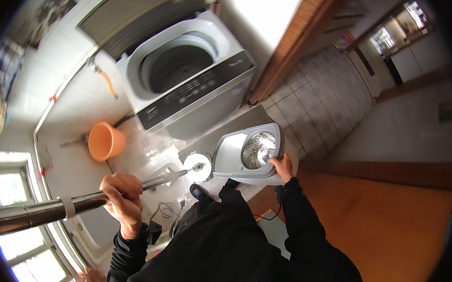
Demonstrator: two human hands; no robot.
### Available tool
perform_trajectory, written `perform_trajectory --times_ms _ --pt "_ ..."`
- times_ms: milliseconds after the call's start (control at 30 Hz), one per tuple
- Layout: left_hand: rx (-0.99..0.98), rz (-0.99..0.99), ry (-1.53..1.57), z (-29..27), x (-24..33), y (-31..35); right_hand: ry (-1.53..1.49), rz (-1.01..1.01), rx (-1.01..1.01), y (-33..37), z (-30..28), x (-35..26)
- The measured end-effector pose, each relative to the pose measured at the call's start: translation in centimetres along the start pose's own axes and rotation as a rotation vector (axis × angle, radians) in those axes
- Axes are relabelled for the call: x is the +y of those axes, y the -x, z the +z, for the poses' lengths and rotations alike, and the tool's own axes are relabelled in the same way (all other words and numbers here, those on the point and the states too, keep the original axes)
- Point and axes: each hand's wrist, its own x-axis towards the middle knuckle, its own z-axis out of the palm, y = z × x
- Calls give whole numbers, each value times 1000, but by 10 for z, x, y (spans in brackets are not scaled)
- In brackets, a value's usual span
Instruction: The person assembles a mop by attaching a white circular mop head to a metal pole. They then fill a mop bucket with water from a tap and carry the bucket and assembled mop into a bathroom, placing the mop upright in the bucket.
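My left hand (122, 201) is closed round the metal handle of a spin mop (88, 203). The handle slants down to a round white mop head (198, 166) near the floor, close to my feet. My right hand (285, 170) grips the right end of a grey and white mop bucket (224, 171), its fingers bent over the rim by the wringer. A perforated metal wringer basket (260, 150) sits in the bucket's right half. The mop head is outside the bucket, just left of it. Part of the bucket's far side is hidden from me.
A top-loading washing machine (192, 115) with its lid up stands ahead. An orange bucket (107, 142) is left of it, below an orange hose (108, 83). A wooden door frame (290, 51) and tiled floor (323, 103) lie ahead right; a brown wooden door (356, 223) is at right.
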Motion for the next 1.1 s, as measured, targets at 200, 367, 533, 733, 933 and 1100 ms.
perform_trajectory --times_ms 200,367,533,733,933,1100 --pt "-211 14 89 127 -27 -22 -131 13 158 -35 -62 40" --pt "-399 -99 227 238 -62 -50 -96 46 292 -78 -124 56" --pt "-484 -88 192 350 -98 -85 -84 26 407 -116 -189 40" --pt "-649 -130 245 479 -139 -134 -102 216 488 -171 -266 15" --pt "-597 -278 255 675 -195 -152 -57 236 648 -269 -378 21" --pt "-526 -344 168 834 -242 -180 -51 388 634 -348 -482 27"
